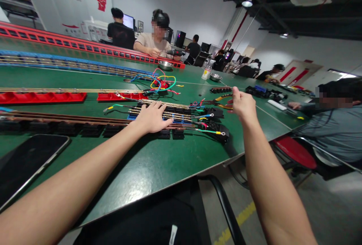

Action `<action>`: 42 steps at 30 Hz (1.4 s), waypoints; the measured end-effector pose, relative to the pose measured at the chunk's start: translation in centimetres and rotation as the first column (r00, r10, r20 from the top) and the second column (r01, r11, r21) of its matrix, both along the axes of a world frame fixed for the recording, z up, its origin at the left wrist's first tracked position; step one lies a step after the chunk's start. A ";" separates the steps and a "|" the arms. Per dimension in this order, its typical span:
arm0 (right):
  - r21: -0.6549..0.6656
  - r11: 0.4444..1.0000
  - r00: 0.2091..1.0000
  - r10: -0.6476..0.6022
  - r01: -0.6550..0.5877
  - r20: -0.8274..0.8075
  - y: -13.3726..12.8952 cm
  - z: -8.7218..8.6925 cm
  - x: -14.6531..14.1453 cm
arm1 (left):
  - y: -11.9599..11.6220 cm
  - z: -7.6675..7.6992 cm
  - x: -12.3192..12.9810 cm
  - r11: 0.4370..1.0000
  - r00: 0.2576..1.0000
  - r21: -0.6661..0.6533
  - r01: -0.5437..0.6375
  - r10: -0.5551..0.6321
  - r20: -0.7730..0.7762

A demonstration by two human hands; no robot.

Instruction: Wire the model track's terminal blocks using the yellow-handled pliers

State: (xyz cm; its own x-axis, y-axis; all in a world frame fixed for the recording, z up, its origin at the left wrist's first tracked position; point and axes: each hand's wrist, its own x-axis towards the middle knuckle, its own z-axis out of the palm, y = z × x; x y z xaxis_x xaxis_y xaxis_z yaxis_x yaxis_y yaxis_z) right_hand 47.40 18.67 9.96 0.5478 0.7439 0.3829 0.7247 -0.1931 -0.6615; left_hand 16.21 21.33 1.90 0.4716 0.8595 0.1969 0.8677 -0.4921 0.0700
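My left hand (152, 118) lies with fingers spread on the long rods of a blue and black rail assembly (177, 117), near its right end. Coloured wires with ring terminals (219, 133) stick out of that end. On the right, my right hand (243, 103) is closed around the yellow-and-black handles of pliers (223, 100), held above the table. The jaws point left, toward the wire ends. Brown rods (70, 118) over black blocks run left from beneath my left forearm and hand.
A phone (31, 162) lies at the near left of the green table (141, 162). Red (85, 41) and blue rails (70, 61) stretch across behind. A person (152, 43) holds a drill opposite; another sits at right. A bottle (207, 70) and bowls stand farther back.
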 end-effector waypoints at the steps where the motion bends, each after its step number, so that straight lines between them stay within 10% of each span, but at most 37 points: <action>1: -0.019 1.000 0.999 -0.008 0.009 0.038 0.1 0.1 -0.1 | 0.0 0.0 0.0 1.000 1.000 0.001 -0.001 0.001 -0.001; 15: -0.214 0.975 0.980 -0.021 0.064 0.196 2.3 1.0 -2.3 | -0.1 0.0 0.0 1.000 1.000 -0.010 0.001 -0.001 0.013; 25: -0.128 0.984 0.963 0.090 -0.125 -0.253 1.9 -1.3 -0.1 | -0.1 0.1 0.0 1.000 1.000 0.009 0.002 -0.002 0.010; 42: -0.124 0.886 0.648 0.224 -0.446 -0.728 -0.9 -2.6 2.4 | 0.0 0.1 0.1 1.000 1.000 0.001 0.001 -0.001 0.011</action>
